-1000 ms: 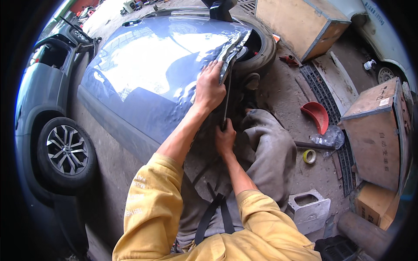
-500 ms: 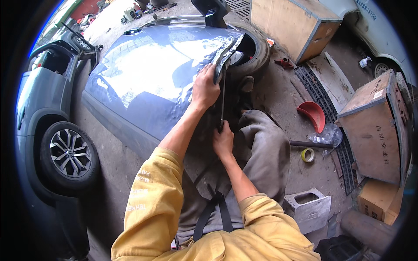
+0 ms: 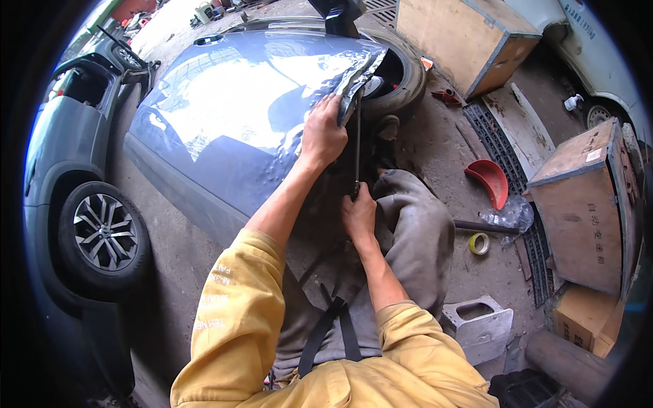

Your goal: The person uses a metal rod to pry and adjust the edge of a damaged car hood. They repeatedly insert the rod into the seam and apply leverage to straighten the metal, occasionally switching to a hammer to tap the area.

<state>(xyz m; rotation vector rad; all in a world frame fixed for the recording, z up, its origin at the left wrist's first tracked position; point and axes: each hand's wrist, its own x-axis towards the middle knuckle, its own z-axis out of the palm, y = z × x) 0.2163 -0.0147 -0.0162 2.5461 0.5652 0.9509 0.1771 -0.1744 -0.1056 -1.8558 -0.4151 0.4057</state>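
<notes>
A grey-blue car door [image 3: 224, 156] lies flat in front of me, its surface dented and its right edge crumpled and torn. My left hand [image 3: 323, 132] rests on the door beside that edge, fingers stretched over the metal. Closed around the dark handle of a long thin metal rod tool [image 3: 358, 146], my right hand [image 3: 359, 214] is low, between the door and my knee. The rod runs away from me to the crumpled edge; where exactly its tip sits is hard to make out. A tyre [image 3: 413, 88] lies beneath the door's far right corner.
At left stands a grey car with its wheel [image 3: 105, 232]. On the right are wooden crates [image 3: 578, 204], a red curved tray [image 3: 488, 182], a tape roll [image 3: 479, 243], a dark bar [image 3: 483, 226], and a grey step stool [image 3: 478, 326]. A floor grate [image 3: 503, 146] runs alongside.
My right hand has shifted slightly to the right and forward with the rod tool, which leans a little differently. My left hand stays on the door near the torn edge.
</notes>
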